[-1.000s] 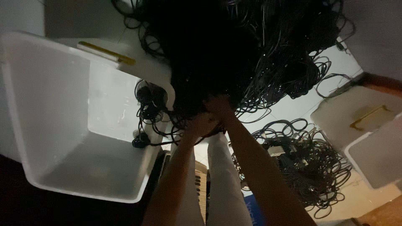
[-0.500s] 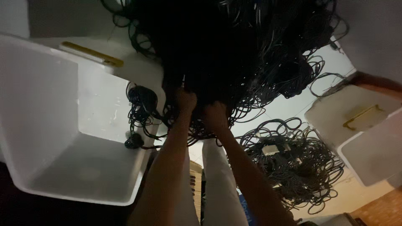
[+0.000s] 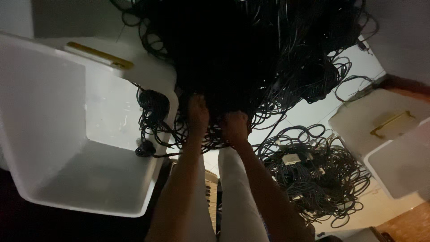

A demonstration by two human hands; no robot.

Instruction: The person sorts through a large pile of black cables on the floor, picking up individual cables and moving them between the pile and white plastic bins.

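A big tangled heap of black cables (image 3: 268, 54) fills the upper middle of the view. My left hand (image 3: 197, 115) and my right hand (image 3: 234, 128) reach side by side into its near edge, fingers buried in the strands and gripping them. A bundle of the same cables (image 3: 153, 117) hangs over the rim of a large white plastic bin (image 3: 53, 134) on the left, with a plug end dangling inside. My fingertips are hidden by the cables.
A second, flatter pile of black cables (image 3: 313, 175) with small white tags lies on the pale floor at right. Another white bin (image 3: 398, 166) with a yellow latch stands at far right. My white-trousered leg (image 3: 237, 197) is between my arms.
My left hand has moved up and left to sit beside my right hand in the heap. The bundle over the bin's rim has shifted slightly.
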